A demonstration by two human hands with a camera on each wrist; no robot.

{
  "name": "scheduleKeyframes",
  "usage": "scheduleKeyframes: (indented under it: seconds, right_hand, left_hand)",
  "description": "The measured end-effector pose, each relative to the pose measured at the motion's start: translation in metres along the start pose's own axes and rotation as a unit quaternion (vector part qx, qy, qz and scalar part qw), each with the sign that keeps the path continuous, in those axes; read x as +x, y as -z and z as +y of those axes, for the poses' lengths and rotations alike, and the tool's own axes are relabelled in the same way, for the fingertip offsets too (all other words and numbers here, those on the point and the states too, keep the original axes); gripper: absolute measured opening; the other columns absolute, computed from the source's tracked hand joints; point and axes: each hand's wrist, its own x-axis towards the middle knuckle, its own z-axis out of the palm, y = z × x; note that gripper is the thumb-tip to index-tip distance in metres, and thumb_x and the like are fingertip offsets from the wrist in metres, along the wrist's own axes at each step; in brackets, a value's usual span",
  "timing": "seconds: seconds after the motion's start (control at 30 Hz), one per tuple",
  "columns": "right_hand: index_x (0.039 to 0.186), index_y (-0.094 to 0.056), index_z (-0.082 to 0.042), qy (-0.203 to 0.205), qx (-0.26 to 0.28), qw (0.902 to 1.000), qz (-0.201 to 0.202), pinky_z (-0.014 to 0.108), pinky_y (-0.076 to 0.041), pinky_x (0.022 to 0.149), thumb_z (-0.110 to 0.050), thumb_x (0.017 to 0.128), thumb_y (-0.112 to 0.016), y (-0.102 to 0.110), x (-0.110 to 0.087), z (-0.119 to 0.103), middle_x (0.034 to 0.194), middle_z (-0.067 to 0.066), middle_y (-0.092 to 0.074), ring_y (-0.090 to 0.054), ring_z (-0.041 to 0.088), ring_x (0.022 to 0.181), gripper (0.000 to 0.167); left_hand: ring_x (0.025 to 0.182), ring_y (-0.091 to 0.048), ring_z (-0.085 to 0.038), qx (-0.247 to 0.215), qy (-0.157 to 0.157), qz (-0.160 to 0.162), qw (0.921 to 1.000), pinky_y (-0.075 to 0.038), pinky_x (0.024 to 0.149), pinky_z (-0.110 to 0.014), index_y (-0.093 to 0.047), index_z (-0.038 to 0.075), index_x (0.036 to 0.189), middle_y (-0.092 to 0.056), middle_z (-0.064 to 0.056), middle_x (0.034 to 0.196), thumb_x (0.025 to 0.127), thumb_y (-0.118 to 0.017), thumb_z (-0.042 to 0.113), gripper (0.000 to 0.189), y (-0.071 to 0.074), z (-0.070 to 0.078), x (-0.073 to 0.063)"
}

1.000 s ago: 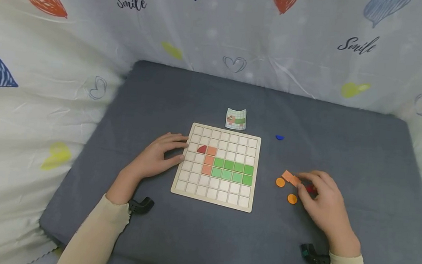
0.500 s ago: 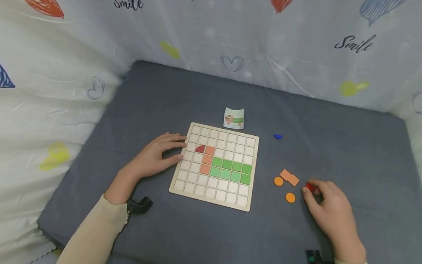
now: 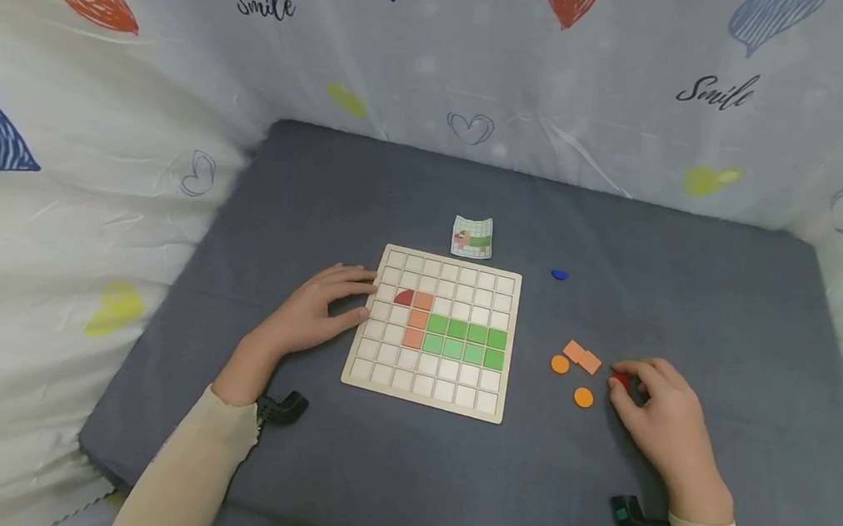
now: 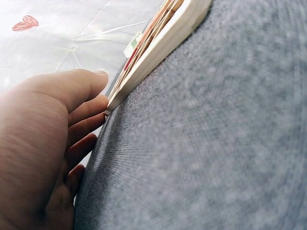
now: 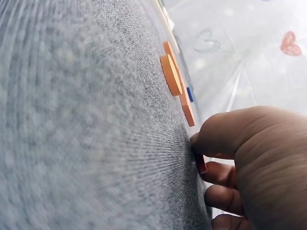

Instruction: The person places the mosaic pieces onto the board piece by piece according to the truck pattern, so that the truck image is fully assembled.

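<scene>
I see my left hand [image 3: 308, 311], fingers loose, touching the board [image 3: 447, 369] | my right hand [image 3: 664, 418] pinches a red piece [image 3: 620, 380] | orange circles [image 3: 584, 397] nearby

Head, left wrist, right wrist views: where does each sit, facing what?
Head: on the person's head, looking forward and down at the grid board; left hand, right hand and cream sleeves show.
Left wrist: worn there, looking low across grey tabletop to the grid board; left hand only.
Right wrist: worn there, looking low past an orange disc to the curtain; right hand only.
Shared: head and right wrist both show the blue half-disc.
</scene>
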Motion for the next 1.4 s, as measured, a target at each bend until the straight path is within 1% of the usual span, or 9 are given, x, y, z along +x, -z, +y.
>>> scheduleKeyframes:
  seconds: [0.2,0.37,0.6,0.87,1.0,1.13,1.23,1.3,1.4]
  right_hand:
    - [0.110,-0.080,-0.005,-0.004,-0.002,1.0000,-0.001,0.026,-0.042,0.067,-0.002,0.089,-0.082,0.000,-0.001,0.001,0.103,0.007,-0.070,-0.056,0.019,0.084,0.021]
    - [0.111,-0.080,-0.005,-0.002,0.003,1.0000,-0.004,0.025,-0.041,0.067,-0.003,0.090,-0.081,0.000,0.001,0.002,0.104,0.007,-0.070,-0.055,0.018,0.083,0.022]
    - [0.112,-0.080,-0.005,0.001,0.003,0.9999,-0.014,0.027,-0.043,0.067,-0.004,0.090,-0.081,-0.001,0.004,0.002,0.106,0.007,-0.070,-0.056,0.019,0.085,0.022]
    - [0.114,-0.080,-0.007,0.021,0.013,0.9993,-0.027,0.026,-0.046,0.069,-0.003,0.090,-0.081,-0.001,0.014,-0.003,0.107,0.004,-0.071,-0.057,0.017,0.086,0.025]
    - [0.114,-0.081,-0.007,0.034,0.026,0.9987,-0.029,0.028,-0.047,0.070,-0.003,0.089,-0.082,-0.001,0.024,-0.012,0.106,0.002,-0.072,-0.058,0.017,0.087,0.025]
    - [0.114,-0.081,-0.007,0.036,0.040,0.9978,-0.040,0.031,-0.048,0.069,-0.004,0.091,-0.082,-0.005,0.036,-0.024,0.105,0.001,-0.071,-0.057,0.018,0.087,0.023]
    - [0.115,-0.081,-0.006,0.036,0.048,0.9970,-0.050,0.035,-0.051,0.069,-0.005,0.093,-0.082,-0.012,0.044,-0.034,0.107,0.001,-0.071,-0.058,0.018,0.087,0.022]
    - [0.116,-0.080,-0.005,0.038,0.057,0.9962,-0.055,0.039,-0.054,0.072,-0.004,0.094,-0.081,-0.017,0.051,-0.040,0.109,0.003,-0.071,-0.058,0.019,0.089,0.021]
    - [0.116,-0.080,-0.004,0.042,0.069,0.9949,-0.060,0.041,-0.056,0.073,-0.004,0.095,-0.079,-0.027,0.060,-0.049,0.112,0.004,-0.071,-0.059,0.020,0.089,0.021]
  left_hand:
    - [0.159,-0.038,-0.031,-0.003,-0.001,0.001,1.0000,-0.017,0.139,-0.044,-0.069,0.013,0.150,-0.053,-0.005,0.165,0.107,-0.077,0.031,0.047,0.000,0.001,0.001]
    - [0.160,-0.038,-0.031,-0.005,-0.001,0.001,1.0000,-0.017,0.139,-0.044,-0.069,0.013,0.149,-0.053,-0.005,0.165,0.107,-0.077,0.031,0.047,0.001,0.001,0.000]
    - [0.160,-0.037,-0.031,-0.005,0.003,-0.001,1.0000,-0.017,0.139,-0.044,-0.069,0.014,0.150,-0.053,-0.004,0.165,0.107,-0.076,0.033,0.048,0.002,0.000,-0.001]
    - [0.161,-0.036,-0.031,-0.012,0.010,-0.001,0.9999,-0.017,0.139,-0.046,-0.069,0.014,0.150,-0.053,-0.004,0.165,0.107,-0.077,0.033,0.048,0.002,0.002,0.000]
    - [0.161,-0.035,-0.031,-0.015,0.018,-0.002,0.9997,-0.018,0.139,-0.048,-0.070,0.014,0.149,-0.053,-0.004,0.165,0.106,-0.077,0.033,0.047,0.002,0.005,0.000]
    - [0.161,-0.035,-0.031,-0.013,0.019,-0.002,0.9997,-0.018,0.139,-0.048,-0.069,0.014,0.150,-0.052,-0.004,0.166,0.106,-0.077,0.033,0.048,0.002,0.005,0.000]
    - [0.161,-0.035,-0.031,-0.011,0.017,-0.003,0.9998,-0.017,0.139,-0.048,-0.069,0.014,0.150,-0.052,-0.005,0.166,0.106,-0.077,0.033,0.048,0.002,0.005,0.001]
    - [0.161,-0.035,-0.031,-0.011,0.015,-0.004,0.9998,-0.017,0.140,-0.047,-0.069,0.014,0.150,-0.052,-0.005,0.166,0.106,-0.077,0.033,0.048,0.002,0.005,0.001]
    - [0.161,-0.036,-0.032,-0.010,0.013,-0.002,0.9999,-0.016,0.140,-0.047,-0.069,0.013,0.150,-0.053,-0.006,0.165,0.106,-0.077,0.032,0.048,0.002,0.004,0.001]
